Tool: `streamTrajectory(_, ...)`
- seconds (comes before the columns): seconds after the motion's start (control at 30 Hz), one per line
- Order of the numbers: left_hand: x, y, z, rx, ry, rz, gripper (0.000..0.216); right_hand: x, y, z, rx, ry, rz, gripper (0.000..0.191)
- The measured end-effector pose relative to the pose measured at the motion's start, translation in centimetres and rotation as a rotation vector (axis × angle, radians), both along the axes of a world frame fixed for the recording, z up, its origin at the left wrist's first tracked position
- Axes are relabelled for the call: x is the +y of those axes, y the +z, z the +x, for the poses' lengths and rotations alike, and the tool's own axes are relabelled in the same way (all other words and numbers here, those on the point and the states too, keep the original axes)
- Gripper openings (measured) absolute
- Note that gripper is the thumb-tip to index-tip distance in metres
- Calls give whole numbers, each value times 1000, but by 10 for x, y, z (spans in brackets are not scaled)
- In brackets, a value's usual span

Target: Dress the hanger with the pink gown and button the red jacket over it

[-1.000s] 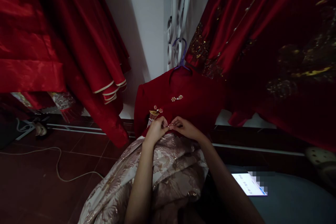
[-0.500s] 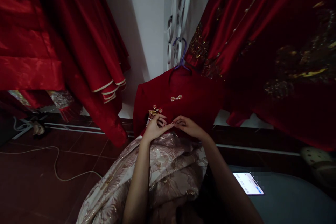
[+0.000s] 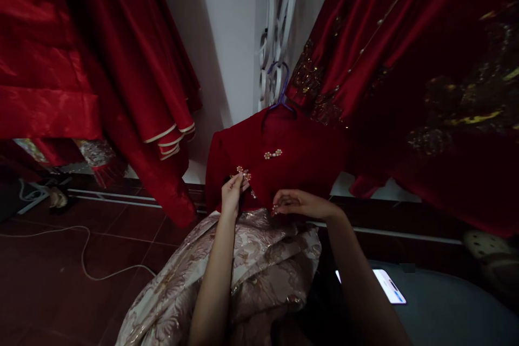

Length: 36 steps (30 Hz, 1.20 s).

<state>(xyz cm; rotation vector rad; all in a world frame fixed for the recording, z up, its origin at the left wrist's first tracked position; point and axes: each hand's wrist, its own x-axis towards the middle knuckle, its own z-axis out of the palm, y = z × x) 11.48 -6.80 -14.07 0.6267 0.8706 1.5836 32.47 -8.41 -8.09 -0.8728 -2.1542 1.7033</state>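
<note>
A dark red jacket point(image 3: 308, 159) hangs in front of me on a purple hanger point(image 3: 281, 100). On its chest is a pearl flower clasp point(image 3: 273, 154). Lower left sits a pearl flower brooch point(image 3: 239, 170); my left hand point(image 3: 232, 194) pinches its lower edge, hiding the hanging tassel in part. Just below those fingers, a small beaded piece point(image 3: 253, 194) shows against the cloth. My right hand point(image 3: 302, 203) is closed, fingertips on a beaded ornament point(image 3: 274, 210) at the jacket's lower front. Pale brocade fabric point(image 3: 259, 259) with a floral pattern lies beneath both forearms.
Red garments point(image 3: 162, 65) hang at left, and embroidered red ones point(image 3: 365, 65) at right. A lit phone point(image 3: 390, 285) lies on a grey seat point(image 3: 450, 308), partly behind my right forearm. A white cable point(image 3: 87, 259) runs over the tiled floor.
My hands have parted from where they met at the jacket's front. The left moved up and left onto the brooch; the right came down slightly and to the right.
</note>
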Motion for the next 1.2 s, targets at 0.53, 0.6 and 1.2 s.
streamTrajectory(0.53,-3,3,1,29,55,1,35,1,-5,-6,4,-2,29,36)
streamTrajectory(0.6,-2,2,1,48,67,0,35,0,-4,-7,2,1,22,37)
streamTrajectory(1.2,5,21,4,448,88,215,21,1,-11,-12,-66,32,-12,40)
